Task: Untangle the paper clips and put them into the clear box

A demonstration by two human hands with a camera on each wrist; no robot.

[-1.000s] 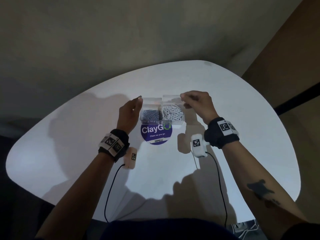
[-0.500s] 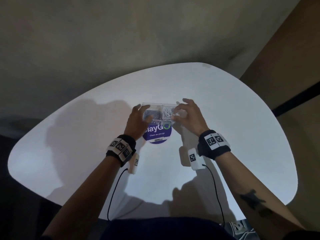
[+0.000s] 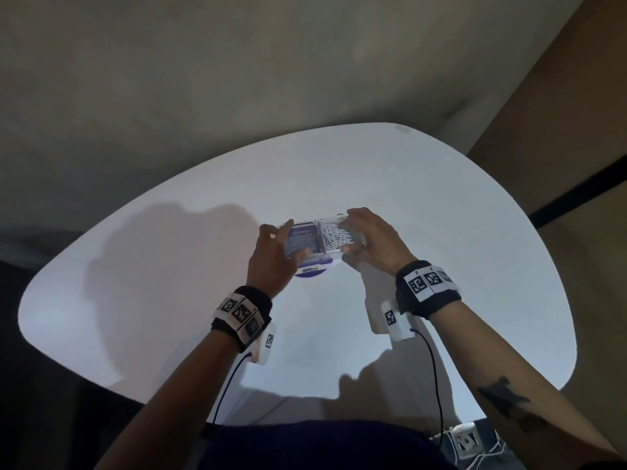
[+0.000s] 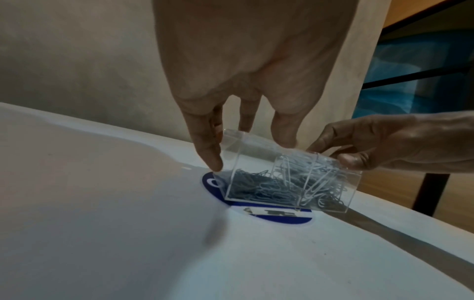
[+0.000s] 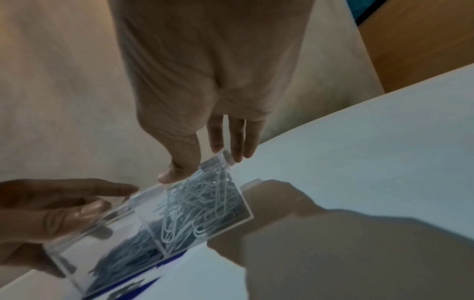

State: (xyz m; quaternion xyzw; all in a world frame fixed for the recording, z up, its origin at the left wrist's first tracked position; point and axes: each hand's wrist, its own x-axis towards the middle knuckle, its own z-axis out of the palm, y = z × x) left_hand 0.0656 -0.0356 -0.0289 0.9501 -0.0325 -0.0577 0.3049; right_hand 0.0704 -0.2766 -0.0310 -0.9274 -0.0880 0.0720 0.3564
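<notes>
A clear box (image 3: 319, 240) with two compartments is tipped toward me over the white table (image 3: 441, 215). Its left compartment holds dark paper clips (image 3: 300, 245) and its right one white paper clips (image 3: 334, 237). My left hand (image 3: 278, 245) pinches the box's left end between thumb and fingers. At the right end my right hand (image 3: 354, 232) grips it the same way. In the left wrist view the box (image 4: 290, 172) leans with its lower edge at the purple sticker (image 4: 282, 218). The right wrist view shows the box (image 5: 179, 213) and the clips piled on its lower side.
A round purple sticker (image 3: 310, 270) lies on the table under the box. Bare white tabletop spreads to both sides and toward me. A wall stands behind the table, and wooden panelling (image 3: 559, 147) rises at the right.
The box stood upright behind the sticker with my hands at its top edges. Both hands now grip its ends, and it is tipped toward me over the sticker.
</notes>
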